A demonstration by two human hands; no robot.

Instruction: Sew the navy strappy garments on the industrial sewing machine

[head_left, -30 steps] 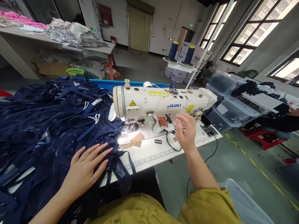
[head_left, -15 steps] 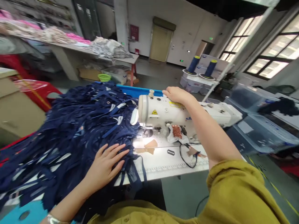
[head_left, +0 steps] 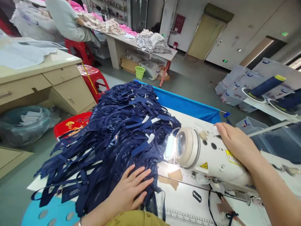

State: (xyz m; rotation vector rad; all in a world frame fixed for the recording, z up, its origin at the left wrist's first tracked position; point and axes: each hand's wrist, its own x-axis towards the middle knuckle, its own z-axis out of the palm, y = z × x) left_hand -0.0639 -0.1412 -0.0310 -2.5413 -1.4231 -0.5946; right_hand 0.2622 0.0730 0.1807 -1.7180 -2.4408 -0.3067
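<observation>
My left hand (head_left: pixel 128 190) lies flat with fingers spread on the near edge of a big heap of navy blue straps (head_left: pixel 117 131) covering the left of the sewing table (head_left: pixel 188 207). My right hand (head_left: pixel 235 142) rests palm down on top of the white sewing machine (head_left: pixel 211 160), reaching over its back side; its fingertips are hidden behind the machine. The machine's lamp (head_left: pixel 168 147) glows beside the heap. A razor blade (head_left: pixel 197 196) and tan paper pieces (head_left: pixel 172 177) lie on the table under the machine arm.
A blue panel (head_left: pixel 188 105) runs behind the table. Red stools (head_left: pixel 94 80) and a beige desk (head_left: pixel 47 81) stand to the left. Another person (head_left: pixel 66 18) sits at a far table piled with fabric. Navy thread cones (head_left: pixel 268 86) stand at right, with plastic bins beyond them.
My right hand rose from the table front to the top of the machine and reached over its back. The view swung left. My left hand stayed on the straps.
</observation>
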